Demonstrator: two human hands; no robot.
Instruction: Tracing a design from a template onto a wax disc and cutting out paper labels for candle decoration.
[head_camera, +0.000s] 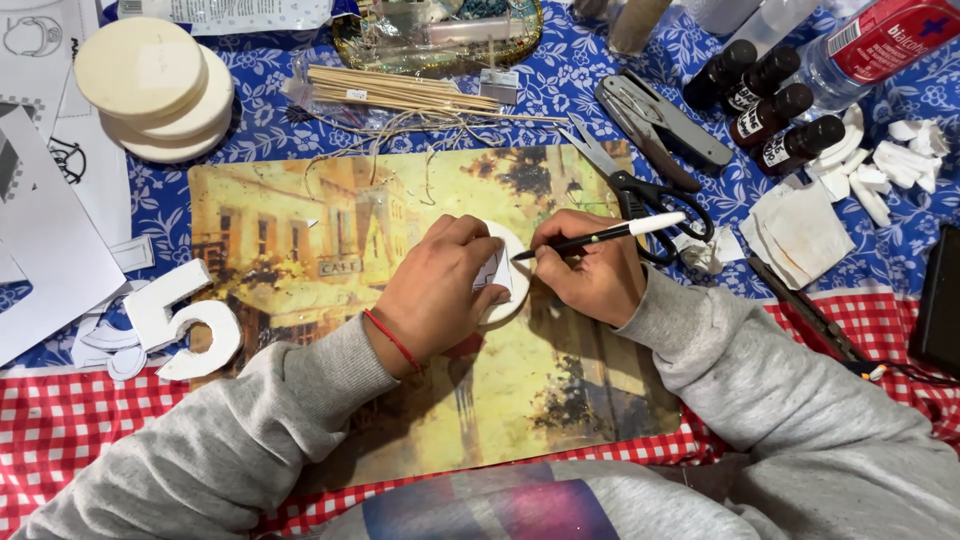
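While pinned flat, round pale wooden disc (508, 285), paper cutout on top

left: my left hand (440, 290) palm down, fingers curled and pressing flat — wrist bent inward | right: my right hand (590, 265) in a writing pinch — both forearms angled inward
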